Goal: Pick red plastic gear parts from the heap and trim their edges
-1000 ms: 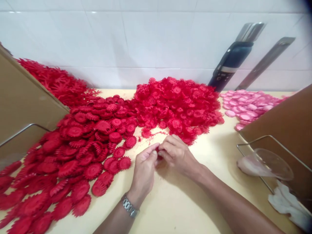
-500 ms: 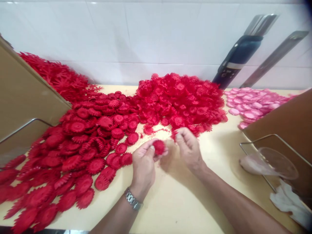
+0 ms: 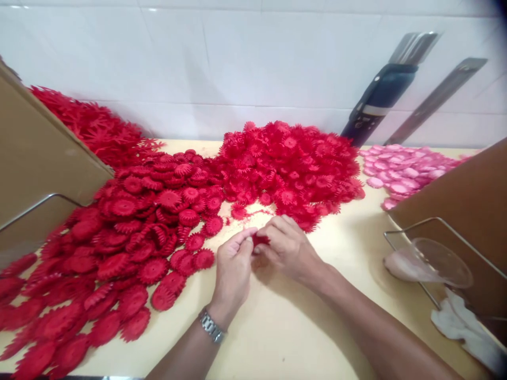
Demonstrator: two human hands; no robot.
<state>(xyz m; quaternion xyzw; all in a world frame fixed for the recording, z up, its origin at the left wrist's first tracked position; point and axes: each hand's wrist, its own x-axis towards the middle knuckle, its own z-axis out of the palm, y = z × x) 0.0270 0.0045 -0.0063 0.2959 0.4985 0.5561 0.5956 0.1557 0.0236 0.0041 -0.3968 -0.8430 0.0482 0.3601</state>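
Pinched between both hands is a small red petal disc (image 3: 261,240) with a toothed edge, mostly covered by fingers. My left hand (image 3: 233,264) grips it from the left, thumb on top. My right hand (image 3: 287,245) is closed at its right side, fingertips on the disc; whether they also hold another piece is hidden. To the left spreads a heap of stacked red toothed discs (image 3: 122,208), the nearest ones close to my left hand. Behind my right hand rises a pile of loose red petal pieces (image 3: 291,163).
Red spiky cutouts (image 3: 95,126) lie at the back left beside a cardboard panel (image 3: 39,142). Pink discs (image 3: 404,169) are at the back right. A brown box (image 3: 467,211), wire stand (image 3: 435,219), clear plastic cup (image 3: 439,261) and white tissue (image 3: 459,322) stand right. A dark bottle (image 3: 380,100) leans near the wall.
My right hand has come left from the edge of the loose red pile to meet my left hand at the disc. My left hand has barely moved and keeps its hold.
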